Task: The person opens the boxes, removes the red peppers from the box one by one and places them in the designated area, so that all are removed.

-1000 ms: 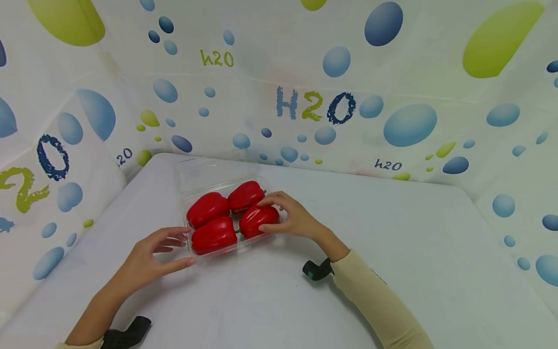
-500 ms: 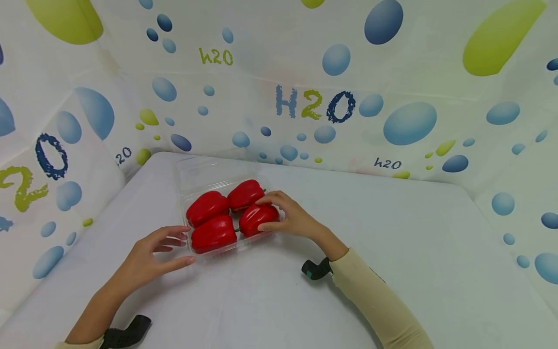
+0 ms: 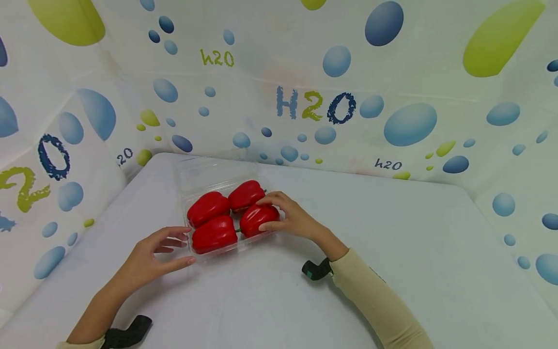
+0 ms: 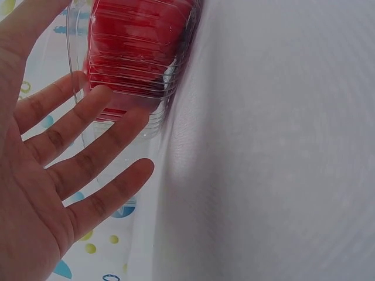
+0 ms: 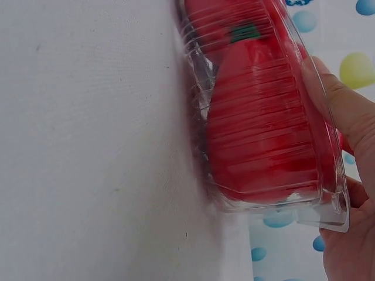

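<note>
Several glossy red bell peppers fill a clear plastic clamshell box (image 3: 253,244) on the table. In the head view, my right hand (image 3: 298,219) reaches over the box's right side. Its thumb and fingers hold the front right bell pepper (image 3: 253,222), which sits in the box with its green stem pointing left. The right wrist view has the thumb (image 5: 319,88) bent over the rim against that pepper. My left hand (image 3: 146,259) is at the box's left end, fingers spread and fingertips right at the ribbed wall (image 4: 132,76). Nothing is in its palm.
The box's clear lid (image 3: 215,174) stands folded back behind the peppers. A white cloth (image 3: 392,232) covers the table. A printed curtain (image 3: 270,53) with blue and green drops hangs behind and at both sides. Dark camera mounts (image 3: 126,333) sit at the wrists.
</note>
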A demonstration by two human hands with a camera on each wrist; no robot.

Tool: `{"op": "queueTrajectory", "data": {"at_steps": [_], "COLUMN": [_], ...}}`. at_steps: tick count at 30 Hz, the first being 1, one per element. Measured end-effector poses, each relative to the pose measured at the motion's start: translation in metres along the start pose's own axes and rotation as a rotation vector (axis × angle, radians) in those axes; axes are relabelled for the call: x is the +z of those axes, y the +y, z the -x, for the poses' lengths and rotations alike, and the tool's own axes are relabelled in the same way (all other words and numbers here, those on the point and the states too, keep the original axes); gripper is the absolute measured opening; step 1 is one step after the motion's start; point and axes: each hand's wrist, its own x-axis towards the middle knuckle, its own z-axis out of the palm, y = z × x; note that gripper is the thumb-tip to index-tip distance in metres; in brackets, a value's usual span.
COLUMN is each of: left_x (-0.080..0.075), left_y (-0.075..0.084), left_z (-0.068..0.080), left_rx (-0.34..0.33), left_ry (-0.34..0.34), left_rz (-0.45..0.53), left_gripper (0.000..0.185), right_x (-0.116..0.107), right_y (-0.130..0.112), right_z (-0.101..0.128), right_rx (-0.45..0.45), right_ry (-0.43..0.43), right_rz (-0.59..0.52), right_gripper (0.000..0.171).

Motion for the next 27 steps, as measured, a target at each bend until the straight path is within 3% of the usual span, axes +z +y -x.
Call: {"op": "queueTrajectory", "data": {"at_steps": [27], "left_x": [-0.0006], "left_y": [-0.0030], "left_z": [-0.0001], "left_rx": [-0.008], "left_ry": [-0.013], "left_rz": [0.023], "left_gripper": [0.059], "right_x": [0.0033], "right_y": [-0.0005], "right_z": [0.0008], "right_rx": [-0.047], "right_ry": [0.033], "right_rz": [0.053], "right_gripper": [0.053]}}
